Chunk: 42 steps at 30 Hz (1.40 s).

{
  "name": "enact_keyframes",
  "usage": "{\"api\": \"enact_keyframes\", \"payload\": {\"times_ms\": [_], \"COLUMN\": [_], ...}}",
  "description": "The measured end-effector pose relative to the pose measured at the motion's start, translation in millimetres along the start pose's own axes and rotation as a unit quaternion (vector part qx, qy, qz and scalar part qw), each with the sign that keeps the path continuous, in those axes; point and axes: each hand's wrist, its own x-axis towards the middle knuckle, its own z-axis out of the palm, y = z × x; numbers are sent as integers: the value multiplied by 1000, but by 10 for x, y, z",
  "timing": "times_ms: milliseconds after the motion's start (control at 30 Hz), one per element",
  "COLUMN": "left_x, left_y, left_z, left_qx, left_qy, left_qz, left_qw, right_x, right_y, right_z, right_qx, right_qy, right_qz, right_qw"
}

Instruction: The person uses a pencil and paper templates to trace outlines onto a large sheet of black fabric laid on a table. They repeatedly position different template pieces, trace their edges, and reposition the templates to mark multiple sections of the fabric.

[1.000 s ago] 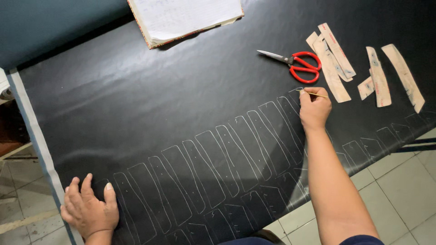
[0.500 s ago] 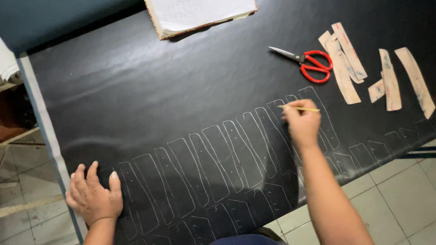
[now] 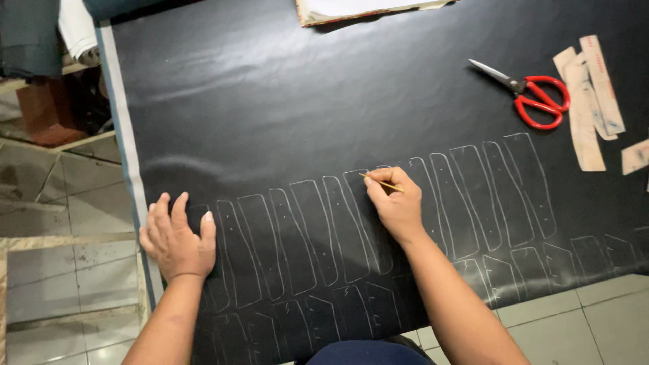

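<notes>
right hand [image 3: 397, 203] moved left along outlines | pinching thin stick [image 3: 380, 182] | left hand [image 3: 177, 236] spread flat on black sheet [image 3: 284, 115]

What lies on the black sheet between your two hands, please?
In the head view, only traced outlines on the black sheet lie between the left hand and the right hand holding the thin marking stick.

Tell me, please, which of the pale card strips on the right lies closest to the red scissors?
The long tan strip directly beside the scissors' red handles; the other strips lie farther right.
</notes>
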Motion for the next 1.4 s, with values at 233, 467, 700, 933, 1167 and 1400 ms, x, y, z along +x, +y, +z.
{"api": "enact_keyframes", "payload": {"times_ms": [233, 467, 700, 933, 1167, 1400], "left_x": [32, 43, 68, 114, 139, 177], "left_y": [-14, 5, -40, -84, -111, -150], "left_z": [-15, -37, -41, -47, -69, -109], "left_qx": [5, 6, 9, 18, 13, 0], "left_qy": [-8, -17, -7, -11, -13, -25], "left_qz": [-2, -12, -6, -5, -8, -15], "left_qw": [1000, 1000, 1000, 1000, 1000, 1000], "right_x": [16, -25, -123, -135, -172, -344], "right_y": [-17, -89, -190, -204, -196, -330], "right_z": [106, 88, 576, 950, 990, 1313], "right_qx": [-79, -62, 9, -69, -68, 15], "right_qy": [26, -27, -84, -77, -96, -140], "right_qz": [-66, -33, -33, -107, -97, -77], "right_qw": [994, 997, 996, 989, 988, 987]}}
